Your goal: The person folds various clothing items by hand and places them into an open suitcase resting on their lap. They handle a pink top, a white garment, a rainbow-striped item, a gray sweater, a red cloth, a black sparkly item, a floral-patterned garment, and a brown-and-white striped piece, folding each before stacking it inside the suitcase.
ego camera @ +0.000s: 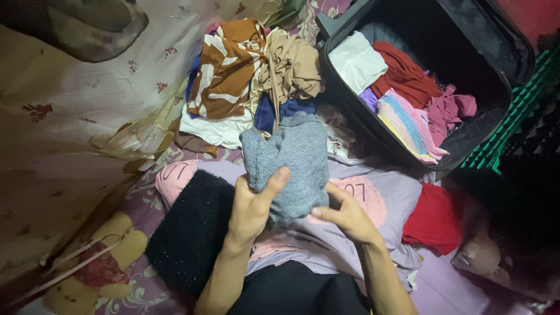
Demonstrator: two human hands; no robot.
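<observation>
1. My left hand (pixel 251 207) grips the grey knit garment (pixel 291 163) from the left side, thumb up across its front, fingers clamped on the fabric.
2. My right hand (pixel 344 216) pinches the garment's lower right edge, fingers closed together on the cloth.
3. The grey garment is bunched & held upright betw. both hands, above my lap, over a lilac pillow (pixel 385 192) w/ a pink patch.
4. Just left of my left arm lies a black fuzzy cloth (pixel 189 233), touching the pillow.
5. Behind the garment sits a pile of clothes on the bed: a brown-and-white patterned piece (pixel 224 70), a tan piece (pixel 294 67), smth dark blue (pixel 274 111) under them.
6. To the right, an open black suitcase (pixel 490 116) holds a white folded item (pixel 357 61), a dark red one (pixel 405 76), a pastel striped one (pixel 408 122) & a pink one (pixel 452 111).
7. A red cloth (pixel 434 219) lies near my right arm, beside the pillow.
8. Bottom left: a yellow soft toy (pixel 99 262) on the floral bedsheet (pixel 87 105).
</observation>
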